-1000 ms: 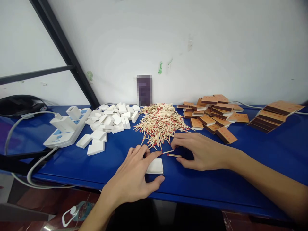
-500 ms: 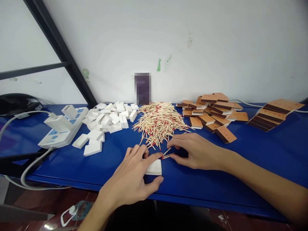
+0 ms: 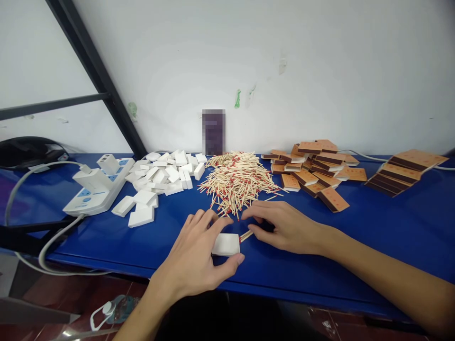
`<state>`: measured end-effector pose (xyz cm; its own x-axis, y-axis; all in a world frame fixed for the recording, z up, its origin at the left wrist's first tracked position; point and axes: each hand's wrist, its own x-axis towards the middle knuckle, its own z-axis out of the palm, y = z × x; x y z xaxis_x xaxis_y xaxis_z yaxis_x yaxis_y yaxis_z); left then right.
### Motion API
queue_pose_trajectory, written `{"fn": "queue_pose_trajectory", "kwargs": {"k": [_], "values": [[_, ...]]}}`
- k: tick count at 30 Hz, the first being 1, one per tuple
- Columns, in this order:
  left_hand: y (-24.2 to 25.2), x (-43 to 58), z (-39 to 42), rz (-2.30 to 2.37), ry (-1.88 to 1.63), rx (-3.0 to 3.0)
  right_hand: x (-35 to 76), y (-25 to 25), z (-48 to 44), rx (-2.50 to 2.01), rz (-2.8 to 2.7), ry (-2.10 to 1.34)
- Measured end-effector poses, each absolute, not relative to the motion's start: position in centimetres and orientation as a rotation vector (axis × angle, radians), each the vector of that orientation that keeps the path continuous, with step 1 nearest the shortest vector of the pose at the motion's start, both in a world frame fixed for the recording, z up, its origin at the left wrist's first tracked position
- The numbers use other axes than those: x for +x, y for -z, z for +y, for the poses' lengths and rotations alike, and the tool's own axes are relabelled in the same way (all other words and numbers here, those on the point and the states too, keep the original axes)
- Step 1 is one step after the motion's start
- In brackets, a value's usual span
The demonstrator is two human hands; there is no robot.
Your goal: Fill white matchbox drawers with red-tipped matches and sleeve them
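A small white matchbox tray (image 3: 226,244) lies on the blue table, with my left hand (image 3: 197,253) curved around it. That hand's thumb and forefinger are spread apart, the thumb along the near edge. My right hand (image 3: 284,226) is just right of the tray, its thumb and forefinger parted. A few matches (image 3: 245,236) lie by the tray's right end, red heads toward it, close to my right thumb; whether the thumb touches them I cannot tell. Beyond both hands spreads a large heap of loose red-tipped matches (image 3: 238,182).
More white trays (image 3: 172,174) are piled at left, beside a power strip (image 3: 95,189) with plugs and cables. Orange-brown matchbox sleeves (image 3: 316,166) are stacked at right, near an unfolded strip of card (image 3: 408,170). A dark blurred rectangle (image 3: 213,132) stands against the wall.
My left forefinger has lifted away from the matches, uncovering more of the tray. The few matches now lie together against the tray's right end. My right thumb and forefinger have shifted slightly left.
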<state>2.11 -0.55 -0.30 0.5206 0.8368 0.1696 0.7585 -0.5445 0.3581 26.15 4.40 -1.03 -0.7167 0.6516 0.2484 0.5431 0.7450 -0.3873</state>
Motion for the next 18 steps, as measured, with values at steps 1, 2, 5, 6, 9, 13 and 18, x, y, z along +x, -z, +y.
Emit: {"fn": "queue_pose_trajectory", "kwargs": {"k": [1, 2, 5, 6, 9, 13, 18], "values": [[0.3, 2.1, -0.5, 1.353, -0.482, 2.530, 26.2, 1.2, 4.5, -0.926, -2.566, -0.381], [0.3, 2.1, -0.5, 1.354, -0.489, 2.540, 26.2, 1.3, 4.6, -0.933, -2.562, -0.356], [0.4, 2.2, -0.6, 1.350, -0.508, 2.564, 26.2, 1.8, 5.0, -0.959, -2.571, -0.292], [0.4, 2.2, -0.6, 1.341, -0.514, 2.569, 26.2, 2.0, 5.1, -0.971, -2.579, -0.273], [0.4, 2.1, -0.6, 1.291, -0.535, 2.595, 26.0, 2.2, 5.3, -0.998, -2.597, -0.214], [0.3, 2.1, -0.6, 1.225, -0.544, 2.620, 25.8, 2.0, 5.4, -0.970, -2.641, -0.187], [0.2, 2.0, -0.7, 1.139, -0.541, 2.641, 25.8, 2.0, 5.5, -0.933, -2.686, -0.137]]}}
